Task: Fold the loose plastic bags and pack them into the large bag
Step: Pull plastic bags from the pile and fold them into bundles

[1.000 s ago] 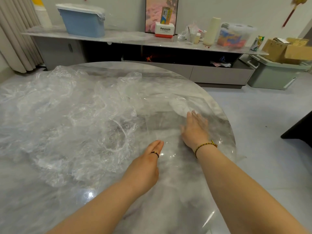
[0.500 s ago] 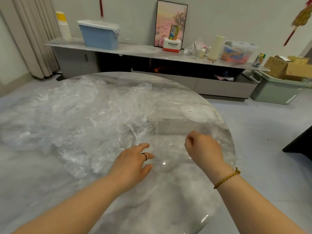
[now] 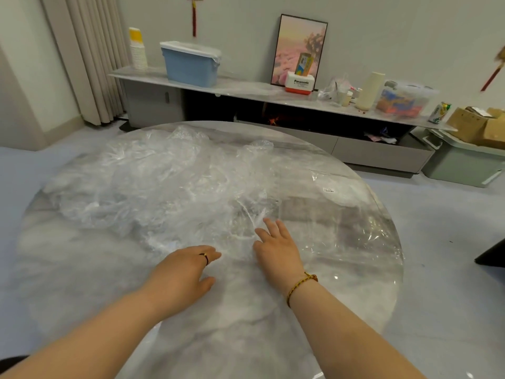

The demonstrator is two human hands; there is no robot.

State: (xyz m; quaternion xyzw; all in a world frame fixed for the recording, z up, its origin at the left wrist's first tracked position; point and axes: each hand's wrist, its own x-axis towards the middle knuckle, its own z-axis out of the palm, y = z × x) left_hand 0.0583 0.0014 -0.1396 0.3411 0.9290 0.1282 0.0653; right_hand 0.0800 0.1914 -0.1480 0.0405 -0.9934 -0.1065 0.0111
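Observation:
A heap of crumpled clear plastic bags [image 3: 164, 187] covers the left and middle of the round marble table [image 3: 218, 337]. A flat clear bag [image 3: 336, 214] with a small white label lies spread on the right side. My right hand [image 3: 276, 247] lies flat with fingers straight, touching the plastic where the heap meets the flat bag. My left hand [image 3: 183, 272] rests on the table near the heap's front edge, fingers loosely bent, a ring on one finger. Neither hand holds anything.
The table's right edge [image 3: 399, 269] drops to grey floor. Behind stands a long low cabinet [image 3: 273, 97] carrying a blue bin [image 3: 191, 64], a framed picture and small items. A green crate [image 3: 461, 165] with cardboard boxes sits at far right.
My right hand uncurled and moved left and forward onto the plastic beside the heap. My left hand stayed near the heap's front edge. The camera tilted up.

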